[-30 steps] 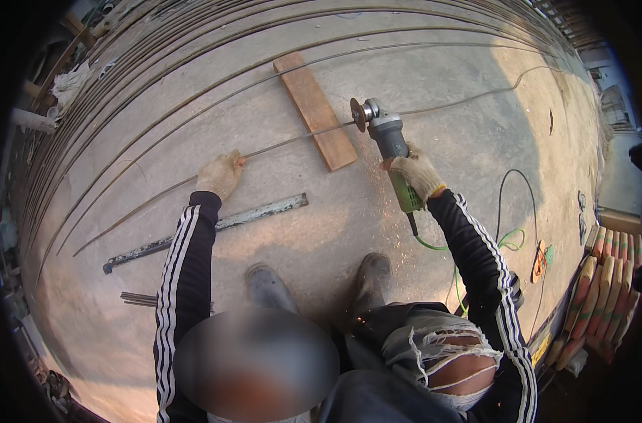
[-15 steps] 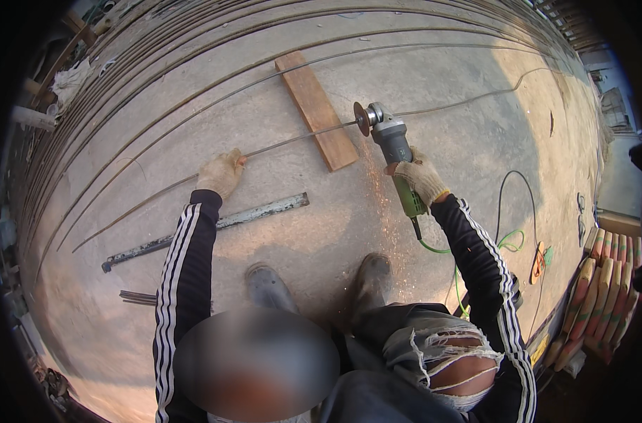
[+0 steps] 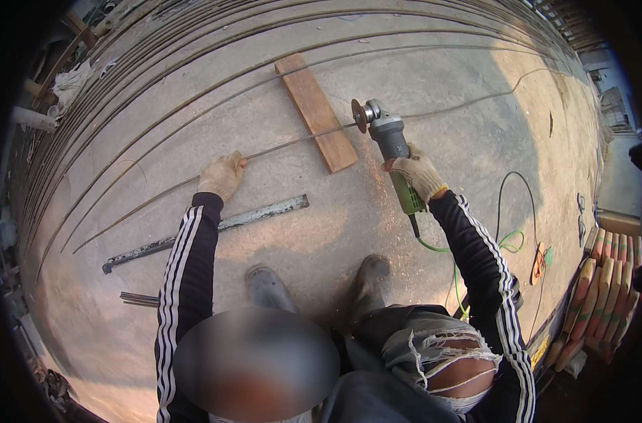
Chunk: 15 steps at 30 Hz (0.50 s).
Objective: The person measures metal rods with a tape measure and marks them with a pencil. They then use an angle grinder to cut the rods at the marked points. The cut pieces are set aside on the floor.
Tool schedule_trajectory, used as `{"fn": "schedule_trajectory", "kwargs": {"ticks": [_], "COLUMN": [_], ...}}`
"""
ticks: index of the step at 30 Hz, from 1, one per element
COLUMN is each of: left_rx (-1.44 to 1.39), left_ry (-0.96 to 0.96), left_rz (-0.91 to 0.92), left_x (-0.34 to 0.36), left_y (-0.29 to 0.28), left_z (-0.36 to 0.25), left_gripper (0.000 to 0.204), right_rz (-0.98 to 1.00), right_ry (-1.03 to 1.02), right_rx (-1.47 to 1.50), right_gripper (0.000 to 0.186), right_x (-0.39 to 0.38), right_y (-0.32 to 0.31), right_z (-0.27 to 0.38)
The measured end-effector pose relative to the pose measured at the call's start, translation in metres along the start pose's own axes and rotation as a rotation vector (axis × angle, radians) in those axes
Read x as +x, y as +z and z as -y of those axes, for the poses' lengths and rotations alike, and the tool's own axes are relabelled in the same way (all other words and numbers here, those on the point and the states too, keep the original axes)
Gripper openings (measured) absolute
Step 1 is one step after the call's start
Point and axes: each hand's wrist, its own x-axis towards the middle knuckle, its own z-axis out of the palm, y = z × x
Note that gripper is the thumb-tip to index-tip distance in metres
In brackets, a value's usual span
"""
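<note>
My left hand (image 3: 222, 175), in a pale knit work glove, is closed round a thin steel rod (image 3: 282, 146). The rod lies across a wooden block (image 3: 315, 106) and reaches the disc on my right. My right hand (image 3: 418, 172), gloved too, grips the body of a green and grey angle grinder (image 3: 390, 141). Its cutting disc (image 3: 359, 115) meets the rod just right of the block. Orange sparks (image 3: 381, 176) stream down from the disc toward my boots. Beyond the grinder head a further length of rod (image 3: 469, 104) runs off to the right.
Many long rods (image 3: 215, 53) lie side by side along the far floor. A worn, paint-flecked metal bar (image 3: 264, 213) lies nearer me, with short rods (image 3: 139, 299) at lower left. The green cord (image 3: 433, 247) trails at right, near stacked bags (image 3: 610, 296) and my boots (image 3: 374, 282).
Both hands keep their hold, and the grinder has shifted very slightly at the rod. Sparks still fall, in a somewhat different spread.
</note>
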Motion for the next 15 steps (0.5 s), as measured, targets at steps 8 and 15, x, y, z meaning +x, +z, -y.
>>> {"fn": "schedule_trajectory", "kwargs": {"ticks": [8, 15], "left_rx": [-0.001, 0.043], "left_ry": [0.014, 0.035], "left_rz": [-0.007, -0.024], "left_x": [0.002, 0.001], "left_y": [0.002, 0.001], "left_z": [0.002, 0.002], "left_gripper": [0.034, 0.033], "right_rz": [0.011, 0.006], "right_ry": [-0.028, -0.021], "right_rx": [-0.021, 0.081], "right_gripper": [0.051, 0.051], "right_x": [-0.003, -0.007], "right_y": [-0.003, 0.001], "right_z": [-0.006, -0.009]}}
